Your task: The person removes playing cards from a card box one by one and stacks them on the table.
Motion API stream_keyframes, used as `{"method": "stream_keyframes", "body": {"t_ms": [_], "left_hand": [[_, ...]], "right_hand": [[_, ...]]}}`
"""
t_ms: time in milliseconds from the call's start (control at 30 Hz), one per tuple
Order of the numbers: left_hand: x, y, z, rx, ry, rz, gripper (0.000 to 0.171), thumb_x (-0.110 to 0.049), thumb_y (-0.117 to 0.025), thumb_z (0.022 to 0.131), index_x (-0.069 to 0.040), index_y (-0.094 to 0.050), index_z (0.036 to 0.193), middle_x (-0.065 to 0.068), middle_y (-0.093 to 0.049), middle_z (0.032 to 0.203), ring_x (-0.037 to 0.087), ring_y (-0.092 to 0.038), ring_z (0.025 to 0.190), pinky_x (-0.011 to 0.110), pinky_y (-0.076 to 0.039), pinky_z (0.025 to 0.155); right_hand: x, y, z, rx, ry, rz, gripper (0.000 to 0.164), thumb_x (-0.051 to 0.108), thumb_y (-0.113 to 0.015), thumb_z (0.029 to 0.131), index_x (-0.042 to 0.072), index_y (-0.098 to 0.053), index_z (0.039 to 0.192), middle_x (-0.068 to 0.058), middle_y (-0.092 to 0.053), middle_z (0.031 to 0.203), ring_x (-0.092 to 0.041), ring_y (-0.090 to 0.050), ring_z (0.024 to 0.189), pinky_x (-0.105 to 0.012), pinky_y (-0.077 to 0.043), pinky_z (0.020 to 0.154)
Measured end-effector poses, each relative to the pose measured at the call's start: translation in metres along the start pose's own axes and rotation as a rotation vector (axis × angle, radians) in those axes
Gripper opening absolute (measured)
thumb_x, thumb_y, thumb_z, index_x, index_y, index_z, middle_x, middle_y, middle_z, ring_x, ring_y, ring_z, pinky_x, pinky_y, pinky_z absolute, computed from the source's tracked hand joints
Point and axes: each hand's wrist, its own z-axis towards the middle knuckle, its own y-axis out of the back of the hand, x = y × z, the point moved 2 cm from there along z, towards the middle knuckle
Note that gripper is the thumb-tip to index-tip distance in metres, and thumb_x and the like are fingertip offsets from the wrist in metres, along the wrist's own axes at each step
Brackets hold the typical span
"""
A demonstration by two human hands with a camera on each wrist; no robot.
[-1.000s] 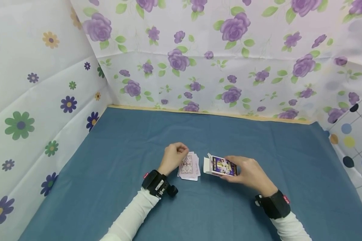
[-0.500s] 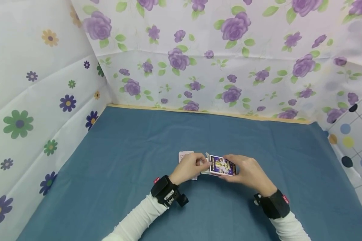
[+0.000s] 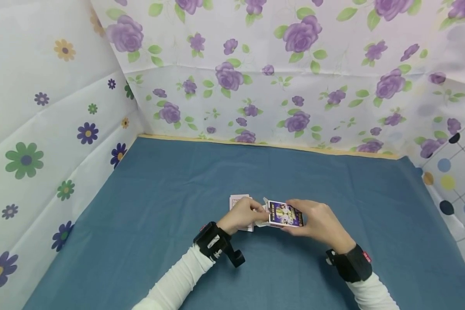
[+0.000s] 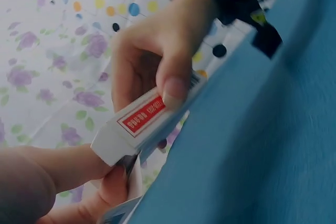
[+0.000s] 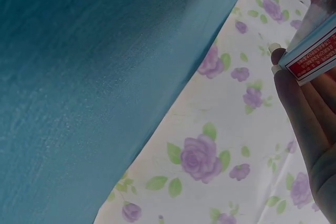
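My right hand (image 3: 314, 217) grips a purple-fronted playing card box (image 3: 284, 214) by its right end, thumb and fingers on opposite edges. The box's open end, flaps out, faces left. At that mouth are the fingertips of my left hand (image 3: 245, 214); whether they pinch anything inside is hidden. In the left wrist view, thumb and index finger of the left hand (image 4: 31, 177) reach into the opening of the white-sided box (image 4: 147, 116). Partly under the left hand lies a loose stack of playing cards (image 3: 238, 199), backs up. The right wrist view catches the box (image 5: 315, 56) at its edge.
A blue cloth (image 3: 178, 172) covers the table. Behind it hangs a white sheet with purple roses (image 3: 228, 77), and a flower-patterned sheet (image 3: 42, 125) rises on the left. Dotted sheeting (image 3: 449, 185) borders the right side.
My left hand has moved right, from above the card stack to the mouth of the box, and its fingertips have gone slightly farther in. My right hand and the box have hardly moved.
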Motion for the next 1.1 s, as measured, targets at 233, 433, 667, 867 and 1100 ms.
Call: {"method": "stream_keyframes", "body": {"t_ms": [233,433,667,867,1100], "left_hand": [[0.007,0.006,0.003,0.026,0.070,-0.164,0.022,-0.014,-0.073,0.085,0.005,-0.074,0.097,-0.001,-0.065,0.083,0.010,-0.053,0.068,0.025,-0.042,0.061],[0.007,0.012,0.003,0.025,0.068,-0.152,0.023,-0.014,-0.071,0.086,0.004,-0.074,0.100,0.002,-0.068,0.089,0.012,-0.054,0.076,0.024,-0.042,0.066],[0.007,0.016,-0.002,0.073,0.024,-0.181,0.021,-0.013,-0.062,0.093,0.007,-0.066,0.089,0.000,-0.053,0.069,0.014,-0.048,0.060,0.026,-0.037,0.057],[0.008,0.022,-0.008,0.086,0.044,-0.248,0.023,-0.011,-0.050,0.100,0.008,-0.059,0.108,0.012,-0.070,0.080,0.011,-0.067,0.068,0.030,-0.056,0.068],[0.009,0.029,-0.013,0.011,0.052,-0.334,0.019,-0.007,-0.049,0.100,0.006,-0.054,0.112,0.001,-0.068,0.067,0.014,-0.072,0.071,0.027,-0.053,0.071]], "right_hand": [[-0.002,0.001,-0.001,0.003,-0.001,-0.013,0.064,0.046,-0.084,0.070,0.010,-0.067,0.120,-0.007,-0.072,0.107,-0.017,-0.070,0.089,-0.033,-0.054,0.069],[-0.005,0.002,0.000,-0.008,-0.003,-0.016,0.064,0.045,-0.085,0.069,0.010,-0.067,0.119,-0.008,-0.072,0.107,-0.017,-0.069,0.089,-0.033,-0.054,0.069],[-0.008,0.000,-0.001,-0.020,0.001,-0.035,0.065,0.047,-0.084,0.069,0.008,-0.067,0.119,-0.009,-0.072,0.106,-0.019,-0.070,0.088,-0.034,-0.054,0.068],[-0.012,-0.001,-0.003,-0.021,-0.019,-0.044,0.067,0.047,-0.085,0.068,0.008,-0.067,0.119,-0.009,-0.072,0.107,-0.020,-0.070,0.090,-0.036,-0.054,0.070],[-0.014,-0.001,-0.005,-0.022,-0.028,-0.037,0.067,0.047,-0.085,0.068,0.007,-0.067,0.119,-0.010,-0.072,0.107,-0.020,-0.070,0.090,-0.037,-0.055,0.071]]}}
